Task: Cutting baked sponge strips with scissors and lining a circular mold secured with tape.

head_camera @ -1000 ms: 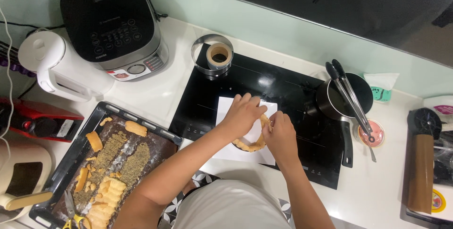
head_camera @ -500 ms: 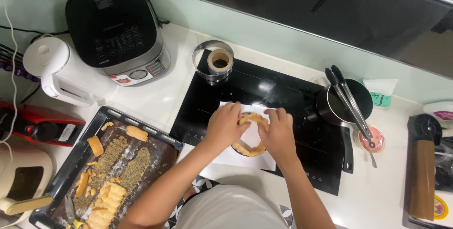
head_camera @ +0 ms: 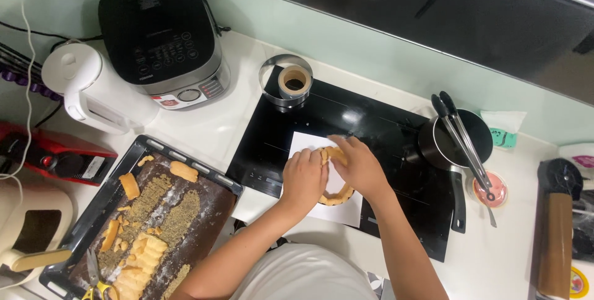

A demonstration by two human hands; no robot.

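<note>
Pastry ring (head_camera: 337, 198) lies on white paper (head_camera: 337, 213), both hands' fingers (head_camera: 334, 142) cupping it.

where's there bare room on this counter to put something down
Free patches: the white counter between the rice cooker and the black cooktop, and the cooktop's glass between the metal ring and the saucepan. Crowded: the white paper, where the left hand and right hand press the dough ring, and the baking tray.
</note>
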